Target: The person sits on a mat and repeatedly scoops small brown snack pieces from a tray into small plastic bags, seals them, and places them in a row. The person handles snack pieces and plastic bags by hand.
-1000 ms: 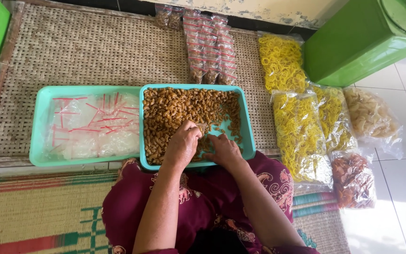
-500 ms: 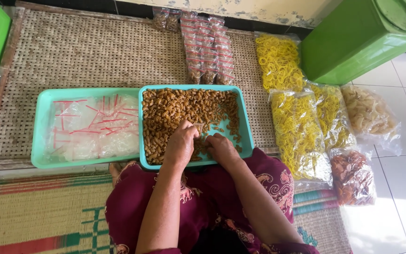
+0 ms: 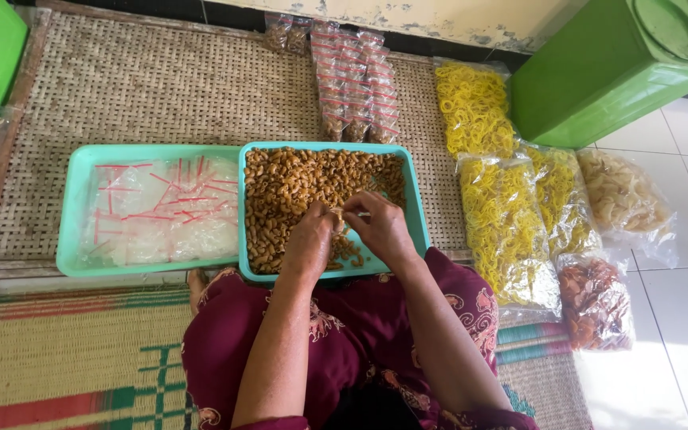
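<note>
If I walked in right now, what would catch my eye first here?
Probably the two hands, left hand and right hand, meeting over a teal tray heaped with small brown snacks. To its left sits a second teal tray of clear little bags with red strips, and to the right lie bright yellow snack bags.

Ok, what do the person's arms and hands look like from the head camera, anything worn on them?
Both arms are bare to above the elbow: no sleeves reach them. The left hand and right hand show no gloves, rings, watch or bracelets. The dark red patterned garment covers the lap only.
</note>
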